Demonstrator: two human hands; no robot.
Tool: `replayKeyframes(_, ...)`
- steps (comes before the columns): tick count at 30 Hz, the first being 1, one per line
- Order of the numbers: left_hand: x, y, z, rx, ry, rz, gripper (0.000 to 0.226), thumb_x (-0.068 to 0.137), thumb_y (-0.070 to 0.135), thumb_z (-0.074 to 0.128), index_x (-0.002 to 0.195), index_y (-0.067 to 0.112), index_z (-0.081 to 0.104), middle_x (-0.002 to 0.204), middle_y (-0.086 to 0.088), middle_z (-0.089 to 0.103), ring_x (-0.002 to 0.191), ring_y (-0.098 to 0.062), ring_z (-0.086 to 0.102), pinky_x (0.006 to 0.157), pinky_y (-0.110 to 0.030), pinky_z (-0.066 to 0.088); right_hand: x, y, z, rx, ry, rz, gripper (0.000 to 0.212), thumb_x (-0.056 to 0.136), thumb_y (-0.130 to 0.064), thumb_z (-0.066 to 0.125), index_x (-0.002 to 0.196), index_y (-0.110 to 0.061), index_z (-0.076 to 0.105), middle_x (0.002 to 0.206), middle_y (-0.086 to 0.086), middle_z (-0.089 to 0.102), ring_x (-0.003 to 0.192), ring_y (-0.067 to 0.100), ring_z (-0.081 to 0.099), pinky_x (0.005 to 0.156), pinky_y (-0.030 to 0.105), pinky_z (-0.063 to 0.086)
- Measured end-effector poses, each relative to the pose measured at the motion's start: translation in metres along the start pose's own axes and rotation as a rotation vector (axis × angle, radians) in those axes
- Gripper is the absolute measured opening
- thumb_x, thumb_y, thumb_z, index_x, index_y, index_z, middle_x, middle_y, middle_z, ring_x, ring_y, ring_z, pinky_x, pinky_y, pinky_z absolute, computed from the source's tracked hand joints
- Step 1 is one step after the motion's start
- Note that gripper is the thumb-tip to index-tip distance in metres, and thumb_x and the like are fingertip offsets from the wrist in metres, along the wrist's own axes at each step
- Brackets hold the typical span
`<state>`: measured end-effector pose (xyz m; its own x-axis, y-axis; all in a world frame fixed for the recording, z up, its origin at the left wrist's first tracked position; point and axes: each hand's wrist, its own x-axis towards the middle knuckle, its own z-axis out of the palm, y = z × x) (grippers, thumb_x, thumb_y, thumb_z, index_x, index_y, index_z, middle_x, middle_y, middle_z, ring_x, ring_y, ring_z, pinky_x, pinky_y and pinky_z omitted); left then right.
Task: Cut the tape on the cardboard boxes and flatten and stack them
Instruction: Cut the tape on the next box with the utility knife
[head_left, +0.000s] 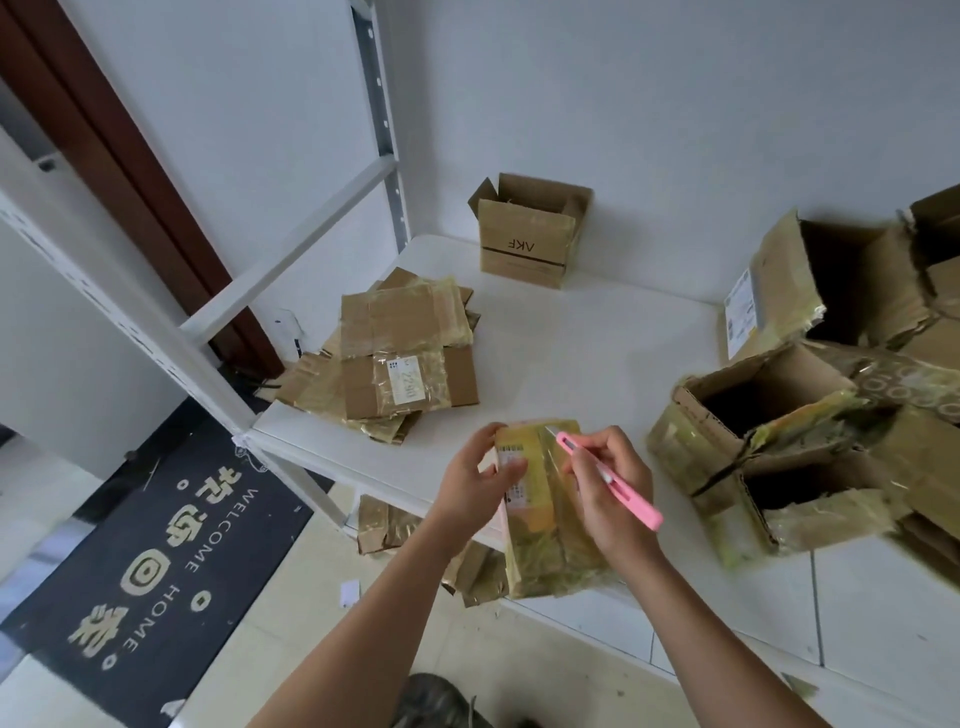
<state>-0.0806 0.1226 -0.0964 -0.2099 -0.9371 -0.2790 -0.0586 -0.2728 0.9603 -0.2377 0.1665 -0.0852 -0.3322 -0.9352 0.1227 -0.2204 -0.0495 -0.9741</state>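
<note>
Taped box (545, 512) held above near table (597, 332) edge; lower end hidden behind right wrist. Left hand (480, 480) grip clamped on box's left side. Right hand (608, 488) grip closed round pink cutter (608, 480); blade tip at box top, apparently touching tape, hard to tell. One flattened stack (400, 353) far left. One open box (527, 231) at back. Roughly four open boxes (769, 410) right, partly cut off by frame. More cardboard scraps (384, 525) under table, mostly hidden.
</note>
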Motion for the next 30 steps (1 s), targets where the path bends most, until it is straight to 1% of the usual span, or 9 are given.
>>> replayKeyframes(3,0.003,0.0,0.0,0.029,0.02,0.003,0.032,0.092,0.008,0.065,0.118,0.024,0.057,0.107,0.008,0.066,0.086,-0.001,0.066,0.078,-0.027,0.058,0.003,-0.004,0.002,-0.074,-0.009,-0.033,0.009,0.095,-0.008,0.059,0.088,-0.013,0.058,0.078,-0.011,0.068,0.064,0.005,0.063,0.052,0.016,0.045)
replayKeyframes(6,0.004,-0.001,0.001,0.019,0.029,-0.011,0.032,0.091,0.008,0.066,0.117,0.025,0.057,0.104,0.01,0.066,0.087,-0.004,0.065,0.081,-0.033,0.059,0.002,-0.005,0.005,-0.169,-0.05,-0.091,0.007,0.095,-0.008,0.06,0.088,-0.008,0.057,0.078,-0.012,0.066,0.066,0.006,0.062,0.052,0.014,0.044)
replayKeyframes(12,0.006,-0.004,0.002,0.003,0.042,-0.028,0.038,0.091,0.009,0.066,0.124,0.023,0.054,0.106,0.013,0.063,0.089,-0.005,0.063,0.082,-0.03,0.058,0.001,-0.006,0.006,-0.254,-0.085,-0.186,0.004,0.095,-0.004,0.059,0.091,-0.003,0.057,0.085,-0.013,0.064,0.074,-0.005,0.062,0.059,0.005,0.041)
replayKeyframes(16,0.005,-0.002,0.002,0.004,0.043,-0.041,0.036,0.092,0.011,0.066,0.123,0.025,0.054,0.105,0.017,0.063,0.085,-0.003,0.065,0.068,-0.021,0.057,0.0,-0.006,0.006,-0.272,-0.088,-0.209,0.005,0.094,-0.003,0.058,0.09,-0.003,0.056,0.091,-0.005,0.067,0.074,-0.003,0.063,0.059,0.005,0.041)
replayKeyframes(18,0.004,0.0,0.003,-0.001,0.048,-0.061,0.039,0.092,0.012,0.067,0.126,0.024,0.054,0.106,0.016,0.062,0.083,-0.006,0.067,0.063,-0.019,0.055,0.001,-0.006,0.006,-0.3,-0.105,-0.227,0.008,0.094,-0.003,0.057,0.088,-0.006,0.054,0.097,0.002,0.07,0.073,-0.001,0.062,0.06,0.01,0.044)
replayKeyframes(20,0.003,0.001,0.002,0.015,0.054,-0.073,0.041,0.092,0.012,0.067,0.129,0.022,0.053,0.11,0.012,0.062,0.085,-0.011,0.066,0.061,-0.019,0.054,0.002,-0.007,0.008,-0.368,-0.136,-0.248,0.005,0.095,-0.005,0.056,0.091,-0.005,0.054,0.1,0.011,0.069,0.08,0.012,0.064,0.065,0.027,0.052)
replayKeyframes(22,0.003,0.003,0.002,0.026,0.054,-0.087,0.044,0.091,0.012,0.067,0.132,0.02,0.053,0.118,0.006,0.06,0.09,-0.016,0.065,0.063,-0.022,0.056,0.004,-0.01,0.009,-0.451,-0.162,-0.267,0.007,0.095,-0.006,0.055,0.096,0.001,0.056,0.098,0.016,0.067,0.085,0.026,0.063,0.069,0.042,0.053)
replayKeyframes(27,0.001,0.009,0.004,0.055,0.054,-0.133,0.047,0.091,0.013,0.068,0.134,0.019,0.051,0.129,0.001,0.058,0.09,-0.02,0.066,0.073,-0.035,0.06,0.003,-0.017,0.007,-0.516,-0.222,-0.269,0.008,0.094,-0.006,0.055,0.095,0.002,0.055,0.089,0.016,0.062,0.08,0.029,0.058,0.067,0.044,0.05)
replayKeyframes(30,-0.002,0.014,0.005,0.087,0.053,-0.154,0.046,0.091,0.013,0.068,0.134,0.02,0.051,0.13,0.002,0.058,0.092,-0.025,0.068,0.082,-0.051,0.058,0.0,-0.021,0.002,-0.48,-0.246,-0.208,0.009,0.095,-0.008,0.055,0.095,0.0,0.055,0.088,0.015,0.062,0.075,0.026,0.059,0.063,0.04,0.051)
